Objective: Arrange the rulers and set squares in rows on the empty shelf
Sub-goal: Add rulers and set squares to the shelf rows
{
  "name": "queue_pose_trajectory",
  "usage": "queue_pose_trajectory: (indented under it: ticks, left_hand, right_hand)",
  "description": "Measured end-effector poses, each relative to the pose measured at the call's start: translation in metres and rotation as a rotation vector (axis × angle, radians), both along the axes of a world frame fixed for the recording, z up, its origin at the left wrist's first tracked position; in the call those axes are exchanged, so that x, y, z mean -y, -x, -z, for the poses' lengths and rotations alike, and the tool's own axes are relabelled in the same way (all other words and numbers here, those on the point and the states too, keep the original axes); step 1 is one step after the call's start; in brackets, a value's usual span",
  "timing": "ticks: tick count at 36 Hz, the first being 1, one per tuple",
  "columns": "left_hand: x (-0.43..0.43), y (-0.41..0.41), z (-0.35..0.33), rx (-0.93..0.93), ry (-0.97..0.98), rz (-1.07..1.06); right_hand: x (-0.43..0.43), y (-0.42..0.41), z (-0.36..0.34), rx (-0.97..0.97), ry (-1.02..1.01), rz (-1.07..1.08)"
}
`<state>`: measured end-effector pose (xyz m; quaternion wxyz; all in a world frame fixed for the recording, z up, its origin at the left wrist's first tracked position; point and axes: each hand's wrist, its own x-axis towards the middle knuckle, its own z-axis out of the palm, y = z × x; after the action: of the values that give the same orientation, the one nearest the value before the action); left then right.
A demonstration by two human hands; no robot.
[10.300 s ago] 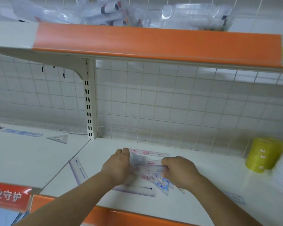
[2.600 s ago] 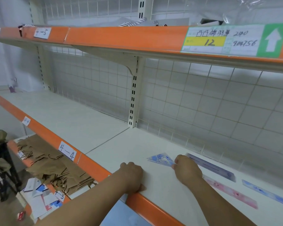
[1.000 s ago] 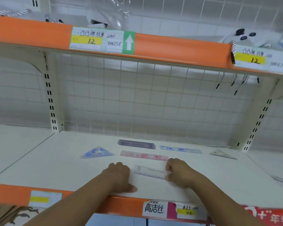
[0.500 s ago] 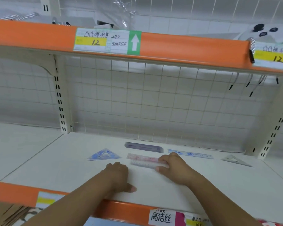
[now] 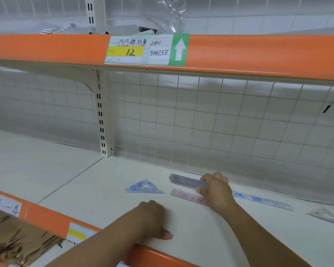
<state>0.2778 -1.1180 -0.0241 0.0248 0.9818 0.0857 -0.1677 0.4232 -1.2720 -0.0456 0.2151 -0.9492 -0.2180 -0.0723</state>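
Right hand (image 5: 216, 189) moved back, gripping purple ruler (image 5: 183, 180), pink ruler (image 5: 187, 196) beside

set square (image 5: 144, 187) left, rulers (image 5: 184, 196) right (on shelf (image 5: 104, 189))

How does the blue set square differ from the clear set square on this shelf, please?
The blue set square is blue-printed; the clear set square is pale and see-through. The blue set square lies left of the pink ruler; the clear set square lies far to its right. Both lie flat on the shelf.
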Motion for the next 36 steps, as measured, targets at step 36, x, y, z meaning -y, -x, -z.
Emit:
queue_pose_trajectory:
  ticks: [36]
  left_hand:
    - [0.001,-0.004,-0.002,-0.057,-0.03,-0.009]
  right_hand:
    - [-0.018,-0.033,0.016,0.022,0.221,0.009]
